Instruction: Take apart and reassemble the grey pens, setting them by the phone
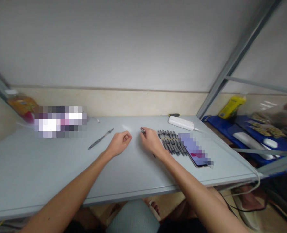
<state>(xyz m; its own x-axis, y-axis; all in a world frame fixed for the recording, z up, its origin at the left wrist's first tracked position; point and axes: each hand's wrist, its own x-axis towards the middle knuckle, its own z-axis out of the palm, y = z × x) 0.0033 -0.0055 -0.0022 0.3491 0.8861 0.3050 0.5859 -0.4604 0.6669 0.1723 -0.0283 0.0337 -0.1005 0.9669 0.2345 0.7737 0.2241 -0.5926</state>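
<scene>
Grey laminate covers the table [48,174] where the person sits with both forearms stretched out across it. The left hand [120,143] rests on the tabletop curled into a loose fist, fingers tucked under; nothing shows inside it. Just beside it, at its three o'clock, the right hand [152,142] is closed around a dark pen [143,130]. The pen's tip pokes out past the knuckles toward eleven o'clock, and its other end peeks from under the heel of the hand. The two hands lie near each other but do not touch.

At three o'clock from the right hand, almost against it, lies a row of pens [171,142], dark barrels packed side by side. A phone [198,158] lies flat against the far side of that row. At one o'clock from the right hand sits a white power strip [181,123], with a small screwdriver [172,115] beyond it near the wall. At nine o'clock from the left hand, well apart, a lone pen [100,139] lies slanted on the bare surface. Off past the table's right edge, a yellow bottle [231,107] stands on a blue mat [245,127].
</scene>
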